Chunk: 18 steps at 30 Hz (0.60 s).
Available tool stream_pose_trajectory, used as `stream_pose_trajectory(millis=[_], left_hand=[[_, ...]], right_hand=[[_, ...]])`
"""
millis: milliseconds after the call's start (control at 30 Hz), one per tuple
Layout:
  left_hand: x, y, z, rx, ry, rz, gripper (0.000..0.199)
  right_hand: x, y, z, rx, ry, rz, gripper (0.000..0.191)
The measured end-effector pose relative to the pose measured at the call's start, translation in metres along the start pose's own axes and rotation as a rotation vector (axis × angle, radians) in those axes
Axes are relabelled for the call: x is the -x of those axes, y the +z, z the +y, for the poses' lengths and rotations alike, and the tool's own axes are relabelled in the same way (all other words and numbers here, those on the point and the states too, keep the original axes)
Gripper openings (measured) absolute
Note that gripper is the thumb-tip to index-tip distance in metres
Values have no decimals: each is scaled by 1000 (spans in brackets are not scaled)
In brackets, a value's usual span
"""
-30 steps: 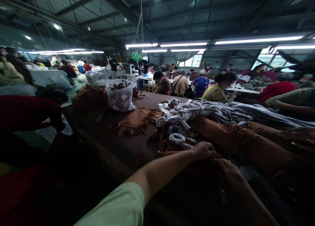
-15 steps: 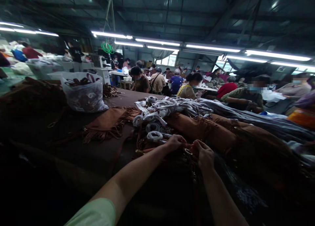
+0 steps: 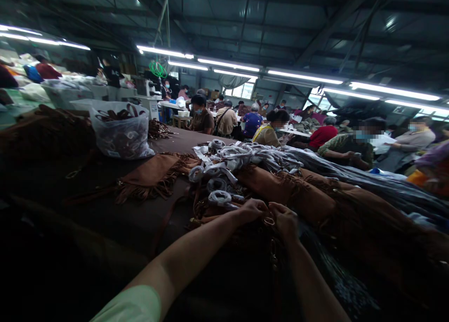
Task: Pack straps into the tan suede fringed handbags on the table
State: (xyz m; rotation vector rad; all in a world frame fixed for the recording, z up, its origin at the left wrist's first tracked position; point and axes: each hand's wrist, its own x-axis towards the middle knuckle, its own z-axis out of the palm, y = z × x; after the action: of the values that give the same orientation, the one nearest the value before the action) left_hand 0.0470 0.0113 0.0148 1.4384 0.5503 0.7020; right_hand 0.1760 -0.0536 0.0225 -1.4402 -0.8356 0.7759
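Note:
My left hand (image 3: pixel 251 211) is closed in a pinch on a small brown strap end. Close beside it, my right hand (image 3: pixel 286 221) also pinches the brown piece, with only a narrow gap between the fingertips. An oval metal ring (image 3: pixel 269 221) shows just under the fingers, and a metal snap hook (image 3: pixel 273 253) dangles lower in the dark. How the strap runs through the ring is too dark to make out. Just beyond my left hand lie wrapped strap coils (image 3: pixel 220 197). A brown fringed bag (image 3: pixel 293 186) lies past my right hand.
On the dark table (image 3: pixel 171 219), another fringed brown piece (image 3: pixel 150 172) lies to the left. Behind it stands a plastic bag of straps (image 3: pixel 122 135). Long wrapped straps (image 3: pixel 336 161) stretch across the right. Several people sit at tables beyond.
Both hands keep their pinch and have come slightly closer together. The ring and hook now hang more plainly in sight. The camera view has shifted a little.

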Motion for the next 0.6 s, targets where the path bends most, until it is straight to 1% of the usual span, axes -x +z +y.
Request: stream_pose_trajectory(millis=[133, 233, 300, 367, 433, 600], left_hand=[[-4, -1, -10, 38, 31, -12, 20], [-4, -2, -13, 38, 67, -14, 23], [-2, -2, -12, 33, 89, -12, 23], [1, -2, -10, 33, 106, -10, 21], [3, 0, -8, 42, 109, -15, 20], [5, 1, -7, 43, 77, -12, 17]], right_hand=[[-6, 7, 4, -74, 108, -39, 47], [-8, 3, 8, -189, 146, -70, 53], [-8, -1, 11, -255, 159, -88, 53], [-7, -5, 14, -250, 165, -95, 49], [-6, -6, 17, -198, 165, -110, 47], [-3, -2, 18, -164, 156, -131, 42]])
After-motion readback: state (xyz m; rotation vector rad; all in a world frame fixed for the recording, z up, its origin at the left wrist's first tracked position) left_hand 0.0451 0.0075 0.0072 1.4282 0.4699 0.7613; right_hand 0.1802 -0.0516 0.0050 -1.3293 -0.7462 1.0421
